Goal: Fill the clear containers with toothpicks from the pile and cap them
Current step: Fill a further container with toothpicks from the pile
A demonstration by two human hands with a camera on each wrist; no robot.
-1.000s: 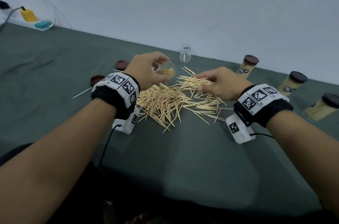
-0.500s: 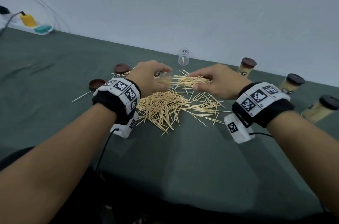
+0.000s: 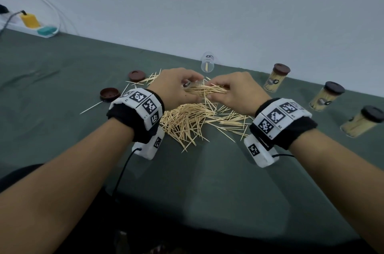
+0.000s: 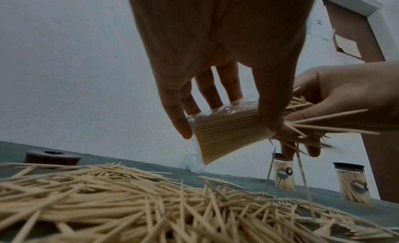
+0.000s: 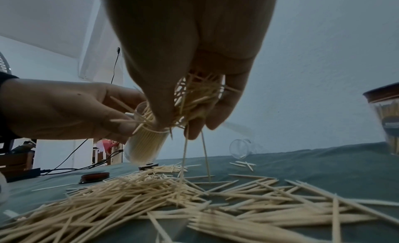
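container mouth's buried under fingers; left hand (image 3: 176, 87) grips the clear container (image 4: 228, 132), right hand (image 3: 234, 92) pinches a toothpick bundle (image 5: 194, 99) into it.

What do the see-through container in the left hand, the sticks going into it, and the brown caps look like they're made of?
The clear cylindrical container looks like thin glossy plastic: fully see-through, with bright glints along its rim. The pale pointed toothpicks look like raw matte wood or bamboo, beige and unshiny. The round dark brown caps seem moulded plastic, smooth with a dull sheen.
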